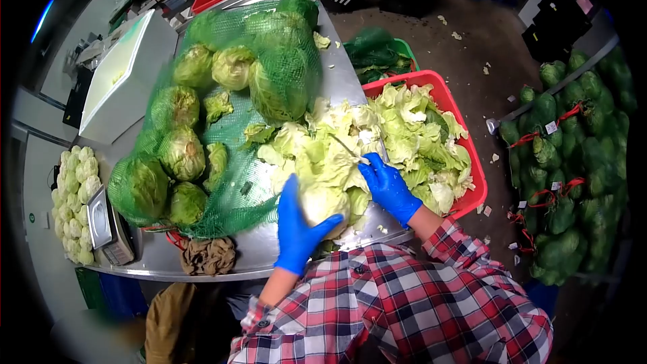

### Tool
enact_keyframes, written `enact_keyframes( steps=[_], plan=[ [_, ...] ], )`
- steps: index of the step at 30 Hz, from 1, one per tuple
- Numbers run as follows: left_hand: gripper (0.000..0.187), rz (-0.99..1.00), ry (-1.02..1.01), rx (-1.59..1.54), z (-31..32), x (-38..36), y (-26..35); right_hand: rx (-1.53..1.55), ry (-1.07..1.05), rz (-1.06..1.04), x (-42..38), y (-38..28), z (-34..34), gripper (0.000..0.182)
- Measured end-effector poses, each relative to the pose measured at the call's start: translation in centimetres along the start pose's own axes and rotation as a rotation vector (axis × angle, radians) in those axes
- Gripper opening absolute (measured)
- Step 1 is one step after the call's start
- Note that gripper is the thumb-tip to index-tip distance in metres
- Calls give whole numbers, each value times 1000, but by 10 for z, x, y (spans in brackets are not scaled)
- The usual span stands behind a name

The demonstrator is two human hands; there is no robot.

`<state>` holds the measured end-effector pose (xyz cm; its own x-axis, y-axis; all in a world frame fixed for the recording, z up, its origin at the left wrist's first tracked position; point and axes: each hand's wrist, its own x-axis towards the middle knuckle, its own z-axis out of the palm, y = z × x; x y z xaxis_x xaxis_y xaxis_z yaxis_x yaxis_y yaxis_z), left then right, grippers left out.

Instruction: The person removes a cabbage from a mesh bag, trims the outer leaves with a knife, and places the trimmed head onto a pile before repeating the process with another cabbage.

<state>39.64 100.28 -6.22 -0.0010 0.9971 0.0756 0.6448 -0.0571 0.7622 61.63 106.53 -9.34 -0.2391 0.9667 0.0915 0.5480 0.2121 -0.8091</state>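
A pale green cabbage head [325, 203] sits near the front of the metal table, among loose leaves. My left hand [296, 228], in a blue glove, cups it from the left, fingers along its side and thumb across its front. My right hand [389, 189], also blue-gloved, is closed round a knife [345, 146]; its thin blade points up and left over the leaf pile [303, 148]. The handle is mostly hidden in my fist. Left of the pile, several untrimmed cabbages [182, 152] lie in and on green netting [239, 162].
A red crate [477, 175] full of leaves stands at the table's right edge. A white box [128, 74], a scale [111, 226], pale trimmed heads [73, 195] and a brown cloth [207, 256] are on the left. Netted cabbages [566, 162] are stacked at far right.
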Motion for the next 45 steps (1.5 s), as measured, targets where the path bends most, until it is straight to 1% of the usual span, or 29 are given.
enact_keyframes(
  steps=[2,4,5,6,8,9,10,11,12,14,16,18,19,20,22,24,25,27,28,30,31,32,34,35,36,38,40,43,45],
  plan=[
    [108,-54,-28,127,6,-1,-10,43,-37,124,7,-8,-3,28],
    [110,58,-105,34,-7,-2,-26,38,-26,239,5,25,10,32],
    [110,106,-140,-15,-15,-7,-35,123,3,373,5,41,8,37],
    [113,5,-183,-107,-23,-11,-44,210,45,506,5,56,6,42],
    [118,-105,-157,-297,-26,-17,-61,260,-23,573,8,44,-20,58],
    [120,-156,-140,-333,-26,-19,-60,40,106,375,5,48,-23,68],
    [121,-205,-122,-370,-22,-20,-57,-178,235,172,8,30,-28,79],
    [123,-251,-103,-412,-17,-21,-53,-224,186,284,6,7,-36,92],
    [123,-215,-76,-322,-10,-23,-55,-86,147,231,4,-4,-33,93],
    [122,-181,-27,-150,-4,-26,-40,-44,22,-34,-7,-21,-3,89],
    [121,-172,-1,-155,3,-32,-37,137,-192,-84,-18,-51,22,81],
    [120,-155,1,-127,0,-37,-37,270,-329,-94,-8,-43,44,58],
    [120,-139,-5,-102,-3,-38,-37,447,-369,234,1,-41,44,41],
    [119,-122,-9,-78,-5,-38,-37,369,-375,267,4,-40,37,36],
    [117,-105,-34,-91,-6,-35,-39,67,-188,-40,1,-22,55,33],
    [115,-85,-63,-118,-10,-31,-43,-33,-164,-1,14,6,66,32],
    [115,-110,-59,-226,-11,-32,-48,-83,-151,18,18,19,66,32],
    [116,-157,-46,-439,-12,-37,-67,8,-79,111,14,30,60,34],
    [104,-131,-25,-537,-15,-39,-72,85,-80,174,14,18,53,35],
    [87,-361,116,-834,-17,-40,-67,299,-62,170,8,-13,30,34],
    [72,-499,155,-1069,-19,-39,-51,263,-101,95,3,-24,16,35],
    [65,-593,147,-1289,-14,-36,-51,225,-135,21,-2,-35,5,35],
    [65,-836,-20,-1410,-30,-32,-17,437,-329,151,-15,-57,-5,42],
    [67,-888,-121,-1231,-26,-32,-24,519,-422,236,-22,-63,-5,46],
    [69,-926,-221,-1048,-23,-30,-30,513,-413,259,-29,-58,3,46],
    [91,-612,-213,-277,-32,-25,-15,543,-425,363,-24,-35,10,45],
    [105,234,-23,148,-18,-10,-27,539,-391,369,-17,-29,14,44],
    [115,123,-84,-337,4,-4,-33,521,-363,396,-11,-28,17,43],
    [121,66,-121,-78,-1,6,-27,511,-376,403,-2,-23,17,46]
  ],
)
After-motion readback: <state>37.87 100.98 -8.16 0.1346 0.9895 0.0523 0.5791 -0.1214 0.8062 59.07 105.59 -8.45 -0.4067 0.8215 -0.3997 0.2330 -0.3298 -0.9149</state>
